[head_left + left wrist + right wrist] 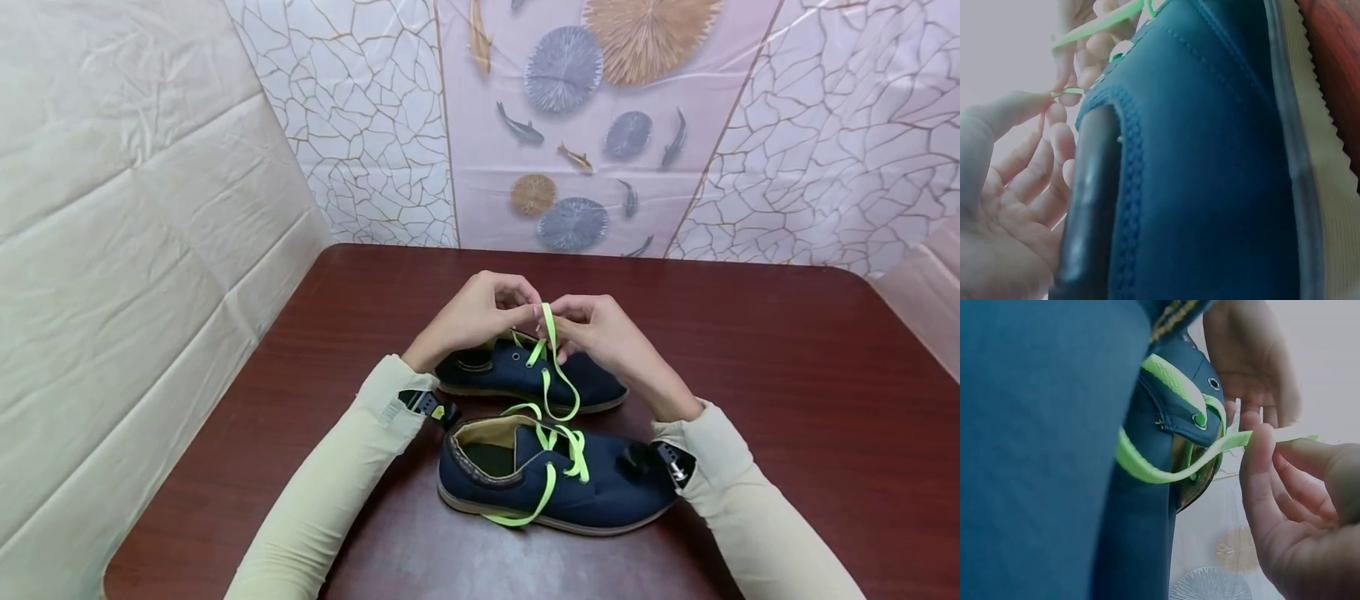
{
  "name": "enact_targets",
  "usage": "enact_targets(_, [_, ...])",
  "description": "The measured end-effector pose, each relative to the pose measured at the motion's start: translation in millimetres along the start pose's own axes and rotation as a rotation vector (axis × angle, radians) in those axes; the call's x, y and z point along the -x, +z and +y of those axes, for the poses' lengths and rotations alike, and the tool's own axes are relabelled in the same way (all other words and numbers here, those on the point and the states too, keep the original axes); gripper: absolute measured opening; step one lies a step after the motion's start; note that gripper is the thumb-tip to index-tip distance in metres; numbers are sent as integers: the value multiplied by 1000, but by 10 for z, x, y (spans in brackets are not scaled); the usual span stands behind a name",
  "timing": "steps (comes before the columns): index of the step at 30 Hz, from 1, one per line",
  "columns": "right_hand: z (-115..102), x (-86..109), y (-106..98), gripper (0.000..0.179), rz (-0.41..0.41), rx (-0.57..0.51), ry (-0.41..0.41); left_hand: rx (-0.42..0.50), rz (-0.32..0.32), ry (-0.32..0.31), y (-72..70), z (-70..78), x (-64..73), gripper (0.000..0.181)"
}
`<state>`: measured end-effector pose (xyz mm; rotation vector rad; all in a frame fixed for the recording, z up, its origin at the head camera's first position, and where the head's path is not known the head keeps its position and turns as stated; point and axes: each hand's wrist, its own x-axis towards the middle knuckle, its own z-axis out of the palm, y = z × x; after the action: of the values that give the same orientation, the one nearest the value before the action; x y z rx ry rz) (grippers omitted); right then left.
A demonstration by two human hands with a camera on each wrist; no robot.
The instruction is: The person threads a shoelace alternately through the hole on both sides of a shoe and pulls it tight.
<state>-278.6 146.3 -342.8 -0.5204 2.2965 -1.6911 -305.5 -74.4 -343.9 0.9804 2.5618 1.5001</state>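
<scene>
Two navy canvas shoes with neon-green laces lie on their soles, toes to the right. Over the far shoe (491, 377), both hands meet at its lacing. My right hand (603, 333) pinches a green shoelace (1230, 442) between thumb and finger, and a loop of it droops over the shoe's side. Fingertips of my left hand (474, 312) pinch a bit of green lace (1067, 91) beside the shoe opening. An eyelet (1213, 383) near the ankle opening has no lace through it. Closer to me stands the near shoe (611, 492), under the wrists, its laces loose.
Both shoes rest on a glossy reddish-brown table (795, 400). Behind its far edge hangs a patterned wall covering (375, 125); a cream quilted sheet (135, 250) borders the left side. A trailing lace (543, 496) of the near shoe hangs down its side.
</scene>
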Motion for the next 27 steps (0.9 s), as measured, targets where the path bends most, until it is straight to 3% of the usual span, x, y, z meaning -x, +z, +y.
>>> enact_targets(9, [9, 7, -16, 24, 19, 3, -28, -45, -51, -23, -83, -5, 17, 9])
enact_targets(13, [42, -19, -36, 24, -4, -20, 0, -123, -151, -37, -153, -39, 24, 9])
enact_targets(18, [155, -49, -105, 29, -50, -150, 68, -205, -299, -4, -169, -101, 7, 10])
enact_targets(23, [281, -63, -158, 29, -99, -236, 123, -172, -354, -16, -176, -181, 17, 9])
enact_targets(27, [331, -86, -144, 20, -77, -283, 139, -153, -359, -21, -205, -233, 37, 13])
